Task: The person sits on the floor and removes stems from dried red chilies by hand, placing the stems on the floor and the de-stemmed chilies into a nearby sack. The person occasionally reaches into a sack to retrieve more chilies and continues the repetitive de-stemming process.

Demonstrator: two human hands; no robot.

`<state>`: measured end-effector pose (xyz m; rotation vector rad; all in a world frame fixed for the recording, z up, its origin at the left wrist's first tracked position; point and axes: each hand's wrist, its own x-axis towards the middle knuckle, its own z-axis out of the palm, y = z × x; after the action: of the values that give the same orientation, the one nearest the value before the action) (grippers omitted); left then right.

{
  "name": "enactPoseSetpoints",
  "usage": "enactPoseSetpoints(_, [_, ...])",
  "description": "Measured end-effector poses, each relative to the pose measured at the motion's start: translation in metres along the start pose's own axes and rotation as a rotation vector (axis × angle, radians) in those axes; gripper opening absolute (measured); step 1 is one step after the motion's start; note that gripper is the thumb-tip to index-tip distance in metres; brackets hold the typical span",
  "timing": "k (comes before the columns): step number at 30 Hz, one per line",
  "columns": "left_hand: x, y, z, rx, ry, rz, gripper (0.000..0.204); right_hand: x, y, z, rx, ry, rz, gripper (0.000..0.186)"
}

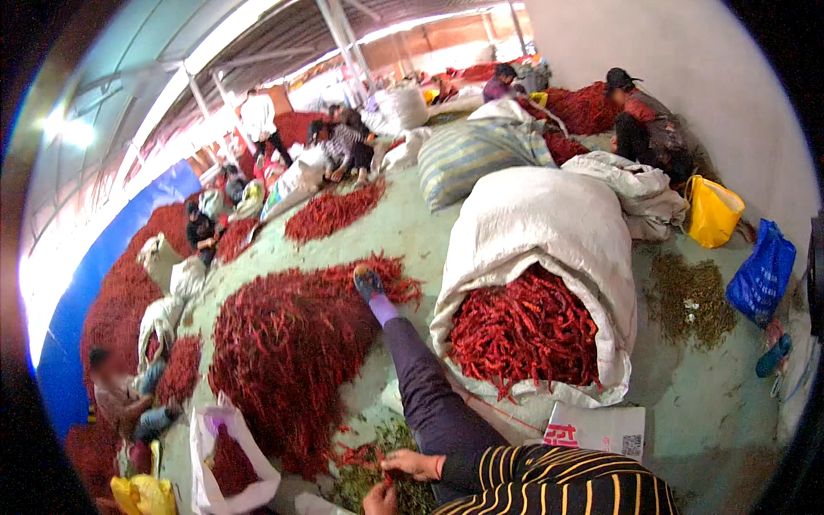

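Low in the picture, my right hand (414, 464) reaches in from a striped sleeve, its fingers pinched on a dried red chili pepper. Close below it, cut off by the lower edge, my left hand (380, 499) is closed, with a bit of red chili showing at its fingertips. Under both hands lies a heap of green-brown stems (365, 489) with a few red chilies on it. Beyond my hands spreads a large pile of dried red chilies (283, 343). My outstretched leg (429, 386) lies along its right side, the shoe resting at the pile's edge.
A large white sack (549, 215) spills chilies on the right, with a printed carton (601, 429) before it. A white bag (202, 481) holds chilies at lower left. Yellow (714, 210) and blue (762, 275) bags stand far right. Several people sit among other piles.
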<state>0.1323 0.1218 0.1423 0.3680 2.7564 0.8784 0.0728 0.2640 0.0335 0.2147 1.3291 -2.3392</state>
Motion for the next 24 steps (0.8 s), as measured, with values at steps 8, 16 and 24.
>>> enactPoseSetpoints(8, [0.028,-0.021,0.007,-0.28,0.088,0.011,0.021,-0.012,-0.029,-0.003,0.251,-0.131,-0.081,0.011])
enactPoseSetpoints(16, [0.014,-0.033,0.002,-0.527,0.056,-0.205,0.018,-0.002,-0.022,0.02,0.349,-0.1,0.086,0.009])
enactPoseSetpoints(24, [0.032,-0.04,0.006,0.258,0.154,-0.182,0.019,0.009,-0.019,0.022,0.186,-0.053,0.062,0.006])
